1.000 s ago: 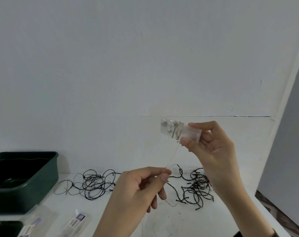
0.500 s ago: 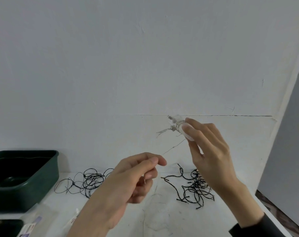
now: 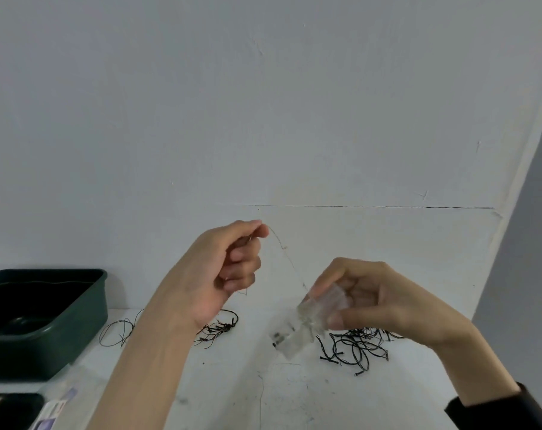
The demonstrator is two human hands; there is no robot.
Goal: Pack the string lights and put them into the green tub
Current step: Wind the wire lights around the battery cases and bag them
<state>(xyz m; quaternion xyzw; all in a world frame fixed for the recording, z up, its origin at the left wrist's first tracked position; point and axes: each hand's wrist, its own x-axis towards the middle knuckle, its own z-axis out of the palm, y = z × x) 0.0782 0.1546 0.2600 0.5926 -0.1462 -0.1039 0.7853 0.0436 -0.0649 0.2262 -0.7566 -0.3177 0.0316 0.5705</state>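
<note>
At left, green tub (image 3: 61,336); right hand (image 3: 387,302) grips clear case (image 3: 306,324), left hand (image 3: 220,268) pinches its wire (image 3: 286,256).

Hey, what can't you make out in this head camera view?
All in the head view.
Tub: cut by the left edge; inside too dark.
Clear packet in the right hand: motion-blurred, contents unclear.
Left black tangle: partly behind the left arm.
Thin wire pinched by the left hand: too fine to see bulbs.
</note>
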